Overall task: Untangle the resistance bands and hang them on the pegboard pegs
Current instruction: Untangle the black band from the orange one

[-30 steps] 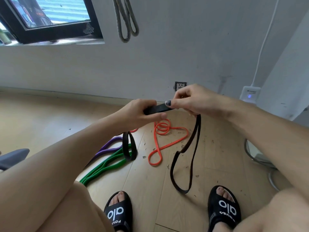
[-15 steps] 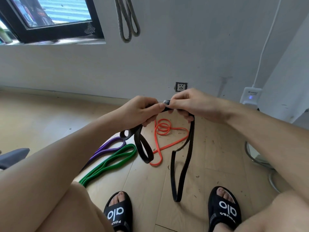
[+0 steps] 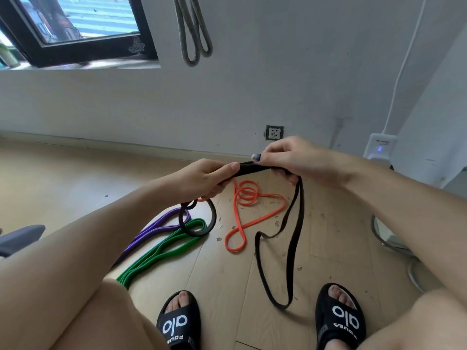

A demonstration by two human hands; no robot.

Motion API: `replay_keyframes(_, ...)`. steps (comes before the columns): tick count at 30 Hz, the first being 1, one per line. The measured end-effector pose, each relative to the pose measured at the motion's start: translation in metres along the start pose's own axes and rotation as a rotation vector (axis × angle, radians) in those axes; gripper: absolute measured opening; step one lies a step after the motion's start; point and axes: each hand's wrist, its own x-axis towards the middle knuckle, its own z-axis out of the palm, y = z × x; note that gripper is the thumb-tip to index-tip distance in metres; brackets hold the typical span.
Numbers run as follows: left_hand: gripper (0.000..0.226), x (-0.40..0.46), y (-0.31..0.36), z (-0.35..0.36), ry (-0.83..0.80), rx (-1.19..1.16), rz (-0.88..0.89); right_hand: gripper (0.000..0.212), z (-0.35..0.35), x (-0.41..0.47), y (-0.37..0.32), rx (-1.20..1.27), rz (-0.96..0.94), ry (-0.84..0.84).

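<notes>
At lower left of the frame, a flat purple band (image 3: 154, 229) and a flat green band (image 3: 161, 251) lie side by side on the pale wooden floor (image 3: 63, 178). At centre the left hand (image 3: 202, 180) curls its fingers round a matte black band (image 3: 294, 238), a small loop hanging beneath it. A thin orange band (image 3: 249, 210) lies coiled on the floor between the hands. The right hand (image 3: 298, 157) pinches the same black band, its long loop hanging toward the black sandals (image 3: 340, 319). A grey band (image 3: 193, 29) hangs on the white wall at top centre.

A black-framed window (image 3: 75, 29) fills the upper left. A square grey wall socket (image 3: 274, 132) sits mid-frame; two black slide sandals (image 3: 178, 322) stand on the pale wooden floor (image 3: 63, 178) below.
</notes>
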Motion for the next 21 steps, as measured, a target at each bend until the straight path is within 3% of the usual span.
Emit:
replay_keyframes(4,0.033,0.001,-0.004,0.000,-0.036,-0.022,0.013,0.019,0.000,0.003,0.000,-0.003,-0.007,0.023)
replay_keyframes(7,0.006,0.001,-0.013,-0.007,-0.082,0.089,-0.005,0.019,-0.002,0.001,0.001,0.003,0.014,0.042)
replay_keyframes(10,0.028,0.002,-0.031,-0.014,-0.160,0.196,-0.123,0.024,-0.006,0.000,0.005,0.054,0.048,0.083)
replay_keyframes(14,0.038,0.004,-0.044,-0.016,-0.123,0.222,-0.205,0.031,-0.009,-0.002,0.009,0.094,0.104,0.101)
replay_keyframes(17,0.051,0.002,-0.051,-0.018,-0.166,0.444,-0.267,0.020,-0.013,-0.003,0.008,0.154,0.140,0.137)
replay_keyframes(21,0.038,0.002,-0.061,-0.019,-0.105,0.761,-0.254,0.034,-0.021,-0.003,0.013,0.277,0.224,0.220)
